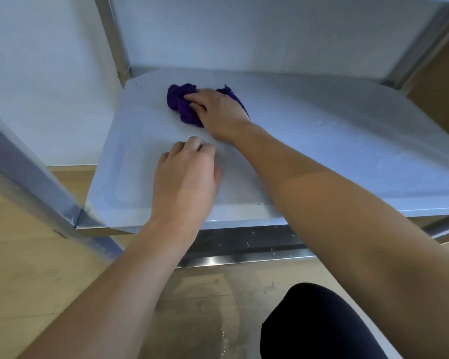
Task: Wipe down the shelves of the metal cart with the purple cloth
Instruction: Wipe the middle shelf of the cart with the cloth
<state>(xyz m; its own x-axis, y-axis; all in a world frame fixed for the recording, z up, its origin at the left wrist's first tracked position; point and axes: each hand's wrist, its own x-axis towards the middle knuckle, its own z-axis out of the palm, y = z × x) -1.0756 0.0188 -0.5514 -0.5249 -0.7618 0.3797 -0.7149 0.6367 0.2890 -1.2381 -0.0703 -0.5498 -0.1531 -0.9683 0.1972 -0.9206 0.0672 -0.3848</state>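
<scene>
A bunched purple cloth [180, 101] lies on the metal cart's shelf [335, 141], toward its far left corner. My right hand [218, 112] lies on top of the cloth, fingers curled into it, pressing it onto the shelf. My left hand [186, 177] hovers low over the shelf's front left part with its fingers curled under and nothing in them. Part of the cloth is hidden beneath my right hand.
A metal upright [114, 40] stands at the far left corner and another [420, 50] at the far right. A slanted metal post [36, 182] crosses the left foreground. A lower metal rail [244, 257] shows under the shelf. Wooden floor [24, 268] lies below; my dark-clothed knee [314, 325] is bottom right.
</scene>
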